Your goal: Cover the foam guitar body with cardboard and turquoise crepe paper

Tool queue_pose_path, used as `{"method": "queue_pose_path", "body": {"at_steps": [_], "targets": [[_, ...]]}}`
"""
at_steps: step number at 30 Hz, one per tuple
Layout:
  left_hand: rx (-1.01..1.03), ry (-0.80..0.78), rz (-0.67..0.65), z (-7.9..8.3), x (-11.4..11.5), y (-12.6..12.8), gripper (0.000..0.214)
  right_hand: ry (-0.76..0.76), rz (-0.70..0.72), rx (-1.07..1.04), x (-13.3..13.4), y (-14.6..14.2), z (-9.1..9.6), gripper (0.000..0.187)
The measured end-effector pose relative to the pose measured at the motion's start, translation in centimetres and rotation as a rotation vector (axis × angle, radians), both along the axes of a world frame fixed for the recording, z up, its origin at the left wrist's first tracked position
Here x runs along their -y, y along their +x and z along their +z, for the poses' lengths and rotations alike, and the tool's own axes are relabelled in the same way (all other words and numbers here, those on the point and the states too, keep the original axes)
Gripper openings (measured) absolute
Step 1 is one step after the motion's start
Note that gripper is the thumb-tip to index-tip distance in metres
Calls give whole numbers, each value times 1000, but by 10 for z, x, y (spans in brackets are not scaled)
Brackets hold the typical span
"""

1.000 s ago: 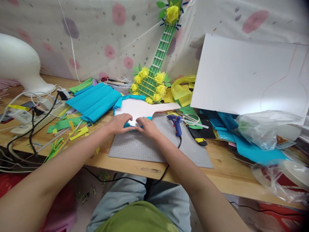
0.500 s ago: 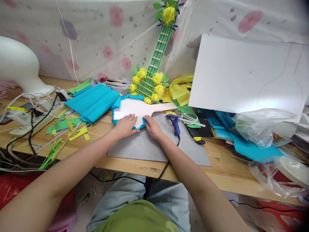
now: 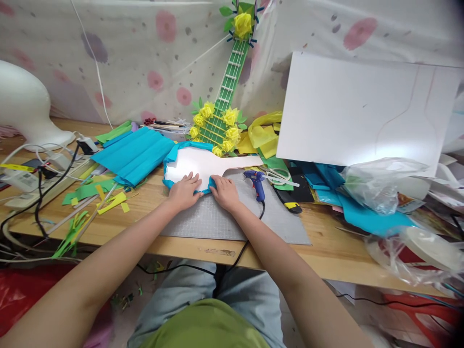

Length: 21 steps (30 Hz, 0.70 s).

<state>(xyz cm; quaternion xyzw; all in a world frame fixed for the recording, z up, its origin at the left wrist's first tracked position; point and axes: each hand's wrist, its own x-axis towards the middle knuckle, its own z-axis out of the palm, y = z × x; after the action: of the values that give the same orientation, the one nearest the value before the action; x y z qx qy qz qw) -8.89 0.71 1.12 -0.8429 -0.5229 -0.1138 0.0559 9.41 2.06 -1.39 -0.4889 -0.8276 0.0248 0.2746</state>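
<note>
A white guitar-shaped board (image 3: 197,159) lies on the grey cutting mat, with blue crepe paper (image 3: 171,153) folded over the rim of its rounded body. My left hand (image 3: 184,193) rests flat on the near part of the board, fingers stretched out and its thumb towards the blue edge. Beside it, my right hand (image 3: 224,194) grips the near edge by the neck, fingers together over the folded blue paper; the underside of this grip is hidden. Just right of that hand, a blue glue gun (image 3: 258,186) lies on the cutting mat (image 3: 279,222).
Left are a blue crepe sheet (image 3: 134,154), paper scraps (image 3: 114,202) and a power strip (image 3: 54,186) with cables. Behind stands a green flowered guitar (image 3: 226,92). A large white board (image 3: 348,111), scissors (image 3: 277,176), a cutter (image 3: 292,207) and plastic bags (image 3: 380,186) are to the right.
The whole view has shifted slightly, so the things appear a little further left. Both hands keep nearly the same place on the board, and the folded paper looks unchanged.
</note>
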Motion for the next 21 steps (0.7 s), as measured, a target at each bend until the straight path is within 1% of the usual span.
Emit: {"method": "queue_pose_path", "body": {"at_steps": [3, 6, 8, 9, 12, 14, 16, 19, 21], "targets": [[77, 92, 2, -11, -1, -2, 38, 7, -41, 15, 2, -3, -1, 39], [116, 146, -26, -18, -3, -4, 38, -19, -13, -32, 0, -4, -3, 40], [148, 172, -29, -20, -3, -5, 39, -33, 8, -115, -2, -1, -5, 39], [166, 184, -26, -20, -3, -6, 40, -31, -6, -172, -4, 0, -6, 40], [195, 193, -24, -21, 0, -8, 42, -22, -126, -374, -9, 5, -8, 40], [194, 178, -28, -22, 1, -8, 42, -95, -184, -524, -14, 5, -9, 38], [191, 163, -29, -22, 2, -8, 43, -233, -210, -702, -19, 1, -12, 37], [199, 161, -28, -20, 5, -7, 46, -425, -264, -971, -28, -9, -17, 46], [216, 171, -9, -19, 7, -6, 51, -501, -280, -1064, -35, -15, -20, 50]]}}
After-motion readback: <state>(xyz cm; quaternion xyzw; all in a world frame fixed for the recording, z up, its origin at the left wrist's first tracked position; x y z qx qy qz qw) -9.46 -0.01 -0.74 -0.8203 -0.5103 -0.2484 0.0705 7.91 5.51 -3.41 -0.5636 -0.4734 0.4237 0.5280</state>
